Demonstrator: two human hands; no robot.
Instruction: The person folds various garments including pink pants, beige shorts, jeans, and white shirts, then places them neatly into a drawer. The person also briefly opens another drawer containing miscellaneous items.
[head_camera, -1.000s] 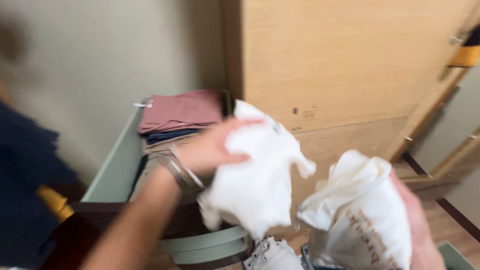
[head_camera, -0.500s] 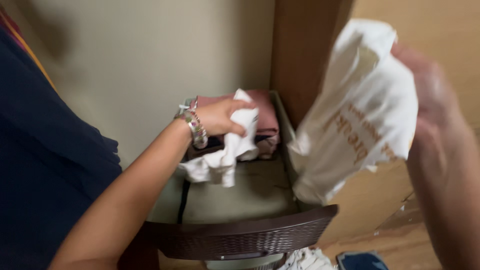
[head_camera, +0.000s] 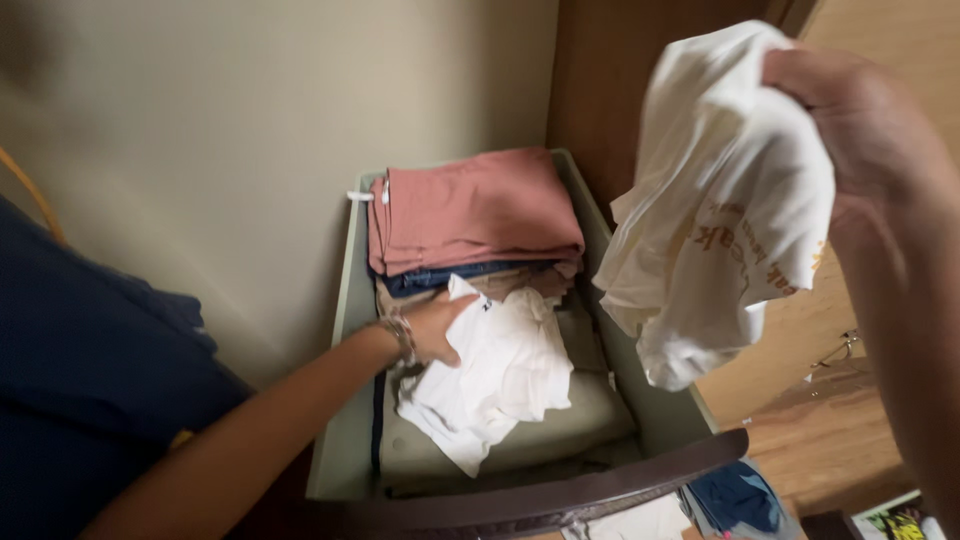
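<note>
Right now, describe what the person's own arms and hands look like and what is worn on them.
Both arms are bare to past the elbow, with no sleeves or gloves in view. The left hand has a beaded bracelet at the wrist, silvery with small coloured beads. The right hand shows no ring, watch or band in this view.

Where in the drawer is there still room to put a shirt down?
The olive folded cloth at the front, between the white garment under the left hand and the drawer's dark front rim, lies uncovered. The back is crowded: the pink folded stack fills it wall to wall. The right hand holds a cream shirt above.
</note>
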